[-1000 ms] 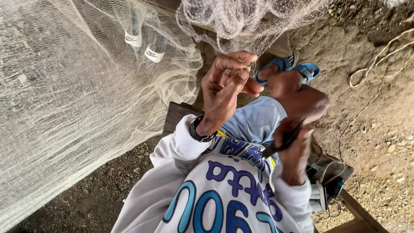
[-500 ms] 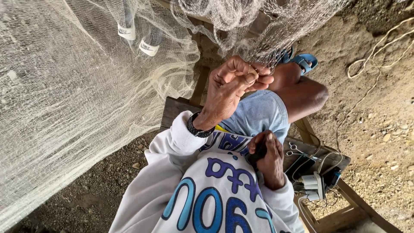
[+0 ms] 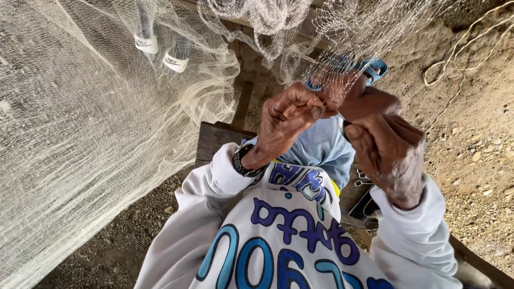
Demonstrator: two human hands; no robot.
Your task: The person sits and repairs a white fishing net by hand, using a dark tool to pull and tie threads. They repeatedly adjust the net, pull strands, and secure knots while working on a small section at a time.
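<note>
off-white fishing net (image 3: 96, 123), white shirt (image 3: 278, 241) with blue lettering, blue sandal (image 3: 375, 68)

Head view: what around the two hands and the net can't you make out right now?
- What the left hand pinches: fingertips curled over it, net mesh too fine.
- What the right hand grips, if anything: its back faces the camera.
- Blue sandal: mostly behind net and hands.
- Small metal items by the knee: half hidden by the right hand, too small.

left hand (image 3: 286, 120) grip pinched | right hand (image 3: 388, 150) curled, raised
</note>
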